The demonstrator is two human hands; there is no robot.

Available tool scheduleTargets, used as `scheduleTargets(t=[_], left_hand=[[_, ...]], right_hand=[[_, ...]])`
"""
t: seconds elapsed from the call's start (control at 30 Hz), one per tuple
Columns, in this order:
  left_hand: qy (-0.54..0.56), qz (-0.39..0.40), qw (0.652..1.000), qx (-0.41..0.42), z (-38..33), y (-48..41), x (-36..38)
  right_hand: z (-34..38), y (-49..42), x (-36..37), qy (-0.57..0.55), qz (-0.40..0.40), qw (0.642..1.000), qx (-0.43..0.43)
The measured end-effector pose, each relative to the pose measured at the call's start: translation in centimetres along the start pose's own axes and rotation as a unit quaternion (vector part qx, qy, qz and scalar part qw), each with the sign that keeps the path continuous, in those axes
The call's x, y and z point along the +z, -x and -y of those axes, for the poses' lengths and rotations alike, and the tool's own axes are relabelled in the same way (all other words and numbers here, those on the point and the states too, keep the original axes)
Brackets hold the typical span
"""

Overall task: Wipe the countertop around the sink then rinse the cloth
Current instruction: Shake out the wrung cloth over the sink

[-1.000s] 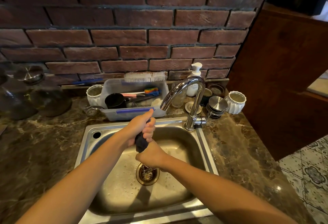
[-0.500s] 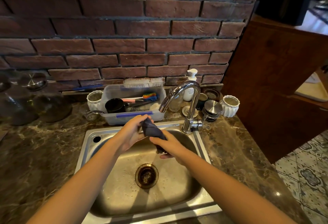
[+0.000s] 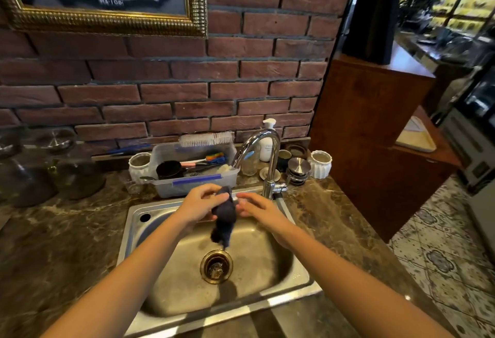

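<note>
A dark, bunched-up cloth (image 3: 224,217) hangs over the steel sink (image 3: 302,276), above the drain (image 3: 216,266). My left hand (image 3: 201,203) grips the cloth's upper end. My right hand (image 3: 257,207) is just to the right of the cloth, fingers spread and apart from it. The chrome tap (image 3: 265,161) curves over the back of the basin, and no water stream is visible. Dark marble countertop (image 3: 61,238) surrounds the sink.
Behind the sink stand a clear plastic tub (image 3: 195,177) with brushes and a black cup, white ribbed pots (image 3: 320,164), a soap pump bottle (image 3: 267,139) and small metal lids. Glass jars (image 3: 40,174) sit at the left. A wooden cabinet (image 3: 375,134) rises at the right.
The wringing grip of both hands has ended. My right hand has let go of the cloth, which now dangles from my left hand higher over the basin. The camera has tilted up.
</note>
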State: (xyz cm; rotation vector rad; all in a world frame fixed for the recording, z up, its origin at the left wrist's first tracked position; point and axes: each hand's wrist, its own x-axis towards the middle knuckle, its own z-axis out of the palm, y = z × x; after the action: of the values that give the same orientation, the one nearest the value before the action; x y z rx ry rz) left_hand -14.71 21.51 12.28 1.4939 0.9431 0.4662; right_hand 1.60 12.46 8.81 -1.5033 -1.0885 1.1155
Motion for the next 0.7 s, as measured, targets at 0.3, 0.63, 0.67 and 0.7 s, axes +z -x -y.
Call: scheduleTargets(t=[0.3, 0.63, 0.67, 0.7], left_hand=[[-0.024, 0.121, 0.991, 0.06, -0.3, 3.1, -0.1], [-0.206, -0.095, 0.94, 0.255, -0.3, 5.6, 1.9], [-0.189, -0.114, 0.944, 0.245, -0.2, 5.7, 2.2], [-0.165, -0.107, 0.955, 0.224, -0.1, 5.8, 2.5]], right_hand=[[2.0, 3.4, 1.3, 0.063, -0.086, 0.992, -0.071], [2.7, 7.0, 2.6, 0.014, -0.101, 0.99, -0.1], [2.9, 7.4, 2.8, 0.012, -0.119, 0.987, -0.106], [3.0, 7.6, 3.1, 0.029, -0.147, 0.982, -0.118]])
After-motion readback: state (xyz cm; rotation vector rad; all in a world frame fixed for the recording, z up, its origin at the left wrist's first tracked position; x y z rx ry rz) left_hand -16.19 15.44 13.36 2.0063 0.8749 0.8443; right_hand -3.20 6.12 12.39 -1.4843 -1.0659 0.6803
